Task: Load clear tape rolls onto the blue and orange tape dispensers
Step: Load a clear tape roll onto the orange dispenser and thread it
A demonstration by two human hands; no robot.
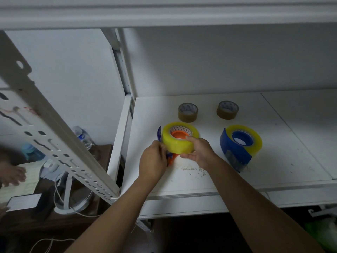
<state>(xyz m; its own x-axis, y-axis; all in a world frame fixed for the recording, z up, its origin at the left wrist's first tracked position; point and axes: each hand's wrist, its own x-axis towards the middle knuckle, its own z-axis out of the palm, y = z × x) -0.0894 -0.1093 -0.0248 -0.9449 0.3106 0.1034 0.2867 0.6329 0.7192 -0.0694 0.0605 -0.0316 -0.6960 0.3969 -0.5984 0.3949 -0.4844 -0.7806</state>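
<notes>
The person's left hand [152,161] holds the orange dispenser [171,157] at its handle end; the right hand [197,151] has its grip around the yellowish clear tape roll [179,141] seated on the orange hub. At three o'clock on the shelf [273,161] stands the loaded blue dispenser [235,152]. The roll could seat crooked or the loose end stick to itself. Core printing is unreadable.

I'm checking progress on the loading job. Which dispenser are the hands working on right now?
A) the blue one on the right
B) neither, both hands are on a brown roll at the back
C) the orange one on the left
C: the left hand and right hand hold the clear tape roll on the orange dispenser; the blue dispenser sits untouched, already carrying a roll.
</notes>
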